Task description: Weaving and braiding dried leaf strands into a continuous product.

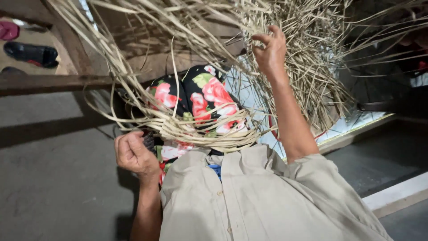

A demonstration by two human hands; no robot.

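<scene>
Floor: grey concrete (53, 178); wooden beam (49, 82) at left, dark sandal (31, 53) beyond it.
Strips: pale reed strips (303, 58) fan out overhead and to the right; a bent bundle (196, 129) crosses the lap.
Lap: black cloth with red flowers (205, 93), beige shirt (258, 196) below.
Left hand (133, 154): curled closed at the bundle's left end; whether it pinches a strip, cannot tell.
Right hand (269, 51): raised, fingers hooked into the strips.

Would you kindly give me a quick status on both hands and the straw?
Left hand shut on straw strips over the lap. Right hand raised, fingers in the loose straw mass. Nothing in the way.
</scene>
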